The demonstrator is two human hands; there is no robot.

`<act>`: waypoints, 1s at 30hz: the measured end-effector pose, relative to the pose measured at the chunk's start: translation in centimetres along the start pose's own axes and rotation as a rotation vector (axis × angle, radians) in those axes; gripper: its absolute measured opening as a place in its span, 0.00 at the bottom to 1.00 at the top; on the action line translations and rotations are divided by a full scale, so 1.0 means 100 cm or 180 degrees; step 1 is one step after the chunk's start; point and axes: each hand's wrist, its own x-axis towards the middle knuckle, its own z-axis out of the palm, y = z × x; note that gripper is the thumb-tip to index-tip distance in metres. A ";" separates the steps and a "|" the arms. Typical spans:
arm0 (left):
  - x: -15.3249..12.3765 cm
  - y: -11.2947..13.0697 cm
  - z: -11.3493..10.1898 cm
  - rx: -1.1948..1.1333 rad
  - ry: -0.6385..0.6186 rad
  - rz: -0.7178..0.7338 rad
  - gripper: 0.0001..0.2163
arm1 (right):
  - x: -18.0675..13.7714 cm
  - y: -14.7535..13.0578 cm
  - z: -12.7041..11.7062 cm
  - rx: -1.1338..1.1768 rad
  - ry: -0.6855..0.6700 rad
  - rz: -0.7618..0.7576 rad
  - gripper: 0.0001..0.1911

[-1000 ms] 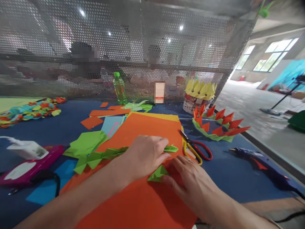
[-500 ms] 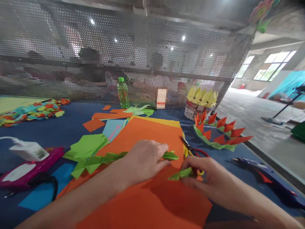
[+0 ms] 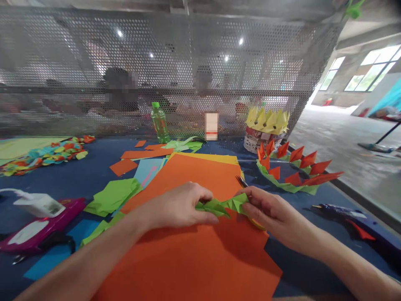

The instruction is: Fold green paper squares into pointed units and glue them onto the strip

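Note:
Above a large orange paper sheet [image 3: 194, 259], both my hands hold folded green paper. My left hand [image 3: 178, 207] is closed on the end of a green folded paper chain [image 3: 210, 206] whose tail runs back under my forearm to the left. My right hand [image 3: 266, 207] pinches a small green folded piece [image 3: 237, 202] and holds it against the chain's tip. The two green parts touch between my hands. Scissors [image 3: 242, 181] lie mostly hidden behind my right hand.
A red and green spiked paper ring [image 3: 291, 173] and a yellow paper crown [image 3: 266, 121] sit at the right. A blue glue gun [image 3: 354, 215] lies by the table's right edge. A magenta device [image 3: 37, 225], green scraps [image 3: 112, 194], a green bottle [image 3: 160, 122] and a mesh screen [image 3: 156, 71] stand around.
My right hand lifted the small green piece off the orange sheet and brought it up to the chain's tip. My left hand raised the chain's end and closed on it.

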 end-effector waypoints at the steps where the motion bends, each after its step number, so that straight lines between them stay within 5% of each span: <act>1: 0.001 -0.001 0.000 -0.0107 -0.0055 -0.0024 0.13 | 0.000 0.003 0.000 0.0056 0.0008 0.0016 0.12; 30: 0.003 -0.002 0.004 -0.0602 -0.0338 -0.0085 0.14 | 0.000 0.008 0.011 -0.0580 0.0035 -0.0051 0.09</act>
